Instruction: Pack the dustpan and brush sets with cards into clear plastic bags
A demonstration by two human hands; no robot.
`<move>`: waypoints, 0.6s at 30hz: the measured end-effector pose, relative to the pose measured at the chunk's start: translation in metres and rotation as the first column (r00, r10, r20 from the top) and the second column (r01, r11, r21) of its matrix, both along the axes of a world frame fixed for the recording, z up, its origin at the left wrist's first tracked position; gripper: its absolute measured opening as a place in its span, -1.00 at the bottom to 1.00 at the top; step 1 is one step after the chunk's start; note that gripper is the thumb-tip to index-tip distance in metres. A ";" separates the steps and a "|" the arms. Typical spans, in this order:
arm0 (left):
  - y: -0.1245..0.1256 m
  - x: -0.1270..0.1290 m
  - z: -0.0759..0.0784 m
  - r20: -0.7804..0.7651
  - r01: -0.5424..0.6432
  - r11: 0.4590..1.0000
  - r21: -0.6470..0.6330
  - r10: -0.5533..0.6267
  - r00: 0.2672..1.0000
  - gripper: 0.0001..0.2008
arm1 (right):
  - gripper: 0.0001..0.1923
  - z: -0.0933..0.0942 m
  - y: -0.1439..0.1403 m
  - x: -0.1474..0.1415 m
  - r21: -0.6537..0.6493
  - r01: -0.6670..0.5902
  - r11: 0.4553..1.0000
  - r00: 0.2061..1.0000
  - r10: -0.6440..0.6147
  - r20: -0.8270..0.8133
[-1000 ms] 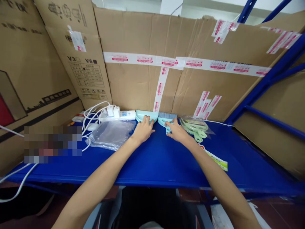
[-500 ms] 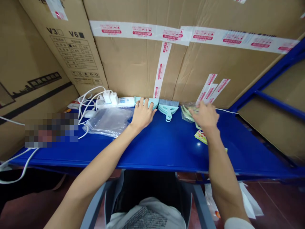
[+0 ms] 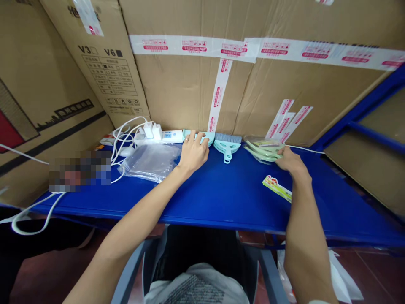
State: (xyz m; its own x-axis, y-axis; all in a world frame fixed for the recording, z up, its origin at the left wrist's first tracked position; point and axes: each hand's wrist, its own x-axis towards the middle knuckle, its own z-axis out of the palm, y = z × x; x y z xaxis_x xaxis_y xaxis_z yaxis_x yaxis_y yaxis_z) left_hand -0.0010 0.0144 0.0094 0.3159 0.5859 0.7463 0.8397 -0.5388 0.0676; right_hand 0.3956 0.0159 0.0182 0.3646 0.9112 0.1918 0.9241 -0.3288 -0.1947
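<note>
My left hand is curled over a light-blue dustpan at the back of the blue table, its fingertips on the pan and partly covering it. Right beside that pan lies a light-blue hand brush, grey bristles toward the cardboard and handle toward me. Farther right, my right hand closes its fingers on the near right edge of a clear bag with pale green plastic pieces inside; their exact kind is unclear. A yellow-green printed card lies nearer, partly behind my right forearm.
Flat clear plastic bags lie left of my left hand. Behind them are a white power strip and tangled white cables. Tall cardboard walls the back, and a blue metal frame stands at right.
My right hand has moved from over the bagged green pieces to their right edge, uncovering them and more of the card. My left hand stays on the dustpan. The view has shifted slightly.
</note>
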 end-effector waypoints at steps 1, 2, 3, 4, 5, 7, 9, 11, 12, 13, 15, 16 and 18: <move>0.000 0.001 -0.001 0.047 0.036 0.999 0.007 -0.036 0.998 -0.79 | -0.62 0.005 -0.004 0.007 -0.021 0.013 1.000 0.999 -0.014 -0.051; 0.000 0.003 -0.002 0.107 0.080 0.997 0.018 -0.081 0.991 -0.79 | -0.65 0.012 -0.009 0.014 -0.021 0.009 1.000 0.994 -0.012 -0.109; 0.000 0.005 -0.003 0.173 0.131 0.991 0.030 -0.134 0.976 -0.79 | -0.67 0.019 -0.016 0.019 0.005 -0.013 1.000 0.984 0.014 -0.175; 0.001 0.007 -0.004 0.240 0.187 0.981 0.041 -0.192 0.952 -0.79 | -0.70 0.027 -0.023 0.024 0.064 -0.053 0.997 0.968 0.067 -0.242; 0.001 0.009 -0.004 0.300 0.247 0.968 0.049 -0.250 0.920 -0.78 | -0.71 0.034 -0.030 0.026 0.139 -0.094 0.986 0.941 0.133 -0.310; 0.000 0.012 -0.004 0.388 0.370 0.928 0.056 -0.361 0.848 -0.75 | -0.66 0.045 -0.043 0.025 0.290 -0.172 0.942 0.850 0.290 -0.440; -0.002 0.013 -0.001 0.425 0.476 0.877 0.068 -0.457 0.781 -0.68 | -0.54 0.053 -0.051 0.015 0.367 -0.260 0.893 0.705 0.436 -0.560; -0.007 0.013 0.004 0.431 0.537 0.839 0.091 -0.519 0.739 -0.54 | -0.43 0.057 -0.055 -0.002 0.370 -0.370 0.852 0.557 0.523 -0.646; -0.009 0.012 0.007 0.425 0.550 0.829 0.101 -0.536 0.730 -0.44 | -0.40 0.059 -0.056 -0.011 0.353 -0.430 0.831 0.499 0.545 -0.674; -0.012 0.012 0.009 0.415 0.556 0.824 0.109 -0.546 0.728 -0.35 | -0.40 0.060 -0.056 -0.019 0.327 -0.492 0.807 0.460 0.560 -0.689; -0.016 0.011 0.013 0.383 0.561 0.819 0.120 -0.559 0.735 -0.25 | -0.44 0.060 -0.056 -0.033 0.270 -0.593 0.759 0.434 0.583 -0.687; -0.018 0.011 0.014 0.363 0.562 0.817 0.134 -0.568 0.739 -0.28 | -0.48 0.060 -0.056 -0.037 0.245 -0.627 0.740 0.432 0.592 -0.681; -0.021 0.011 0.015 0.338 0.557 0.810 0.184 -0.584 0.738 -0.45 | -0.54 0.058 -0.055 -0.042 0.227 -0.655 0.720 0.423 0.599 -0.679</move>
State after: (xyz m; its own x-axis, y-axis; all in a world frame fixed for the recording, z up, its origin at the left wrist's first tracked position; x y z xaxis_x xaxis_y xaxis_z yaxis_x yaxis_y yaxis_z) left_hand 0.0105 -0.0065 0.0244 0.2746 0.3290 0.9035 0.2940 -0.9234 0.2469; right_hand 0.3539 -0.0387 0.0759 -0.3226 0.9419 0.0933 0.4847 0.2491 -0.8385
